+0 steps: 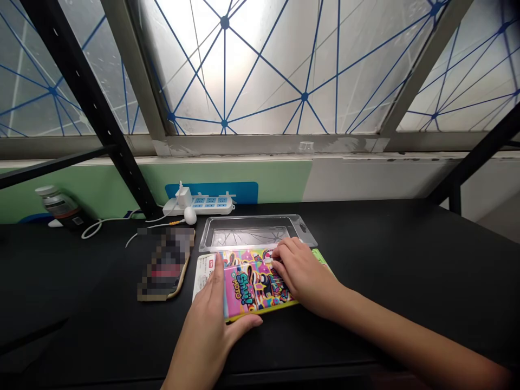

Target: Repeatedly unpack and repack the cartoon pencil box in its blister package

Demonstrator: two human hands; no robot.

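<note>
A bright pink phone case (247, 290) with cartoon print lies on a colourful printed card (244, 257) on the black table (406, 260). My left hand (211, 319) grips the case's left and near edges, thumb under the front corner and fingers along its side. My right hand (303, 273) rests on the case's right part, fingers curled and pressing down at its top edge. A clear plastic blister tray (255, 232) lies just behind the card.
A blurred phone (164, 262) lies left of the card. Behind it sit a white power strip (201, 205) with a charger and white cable (97, 226), and a bottle (60, 208) at far left. Black shelf posts (89, 103) frame the table; windows behind.
</note>
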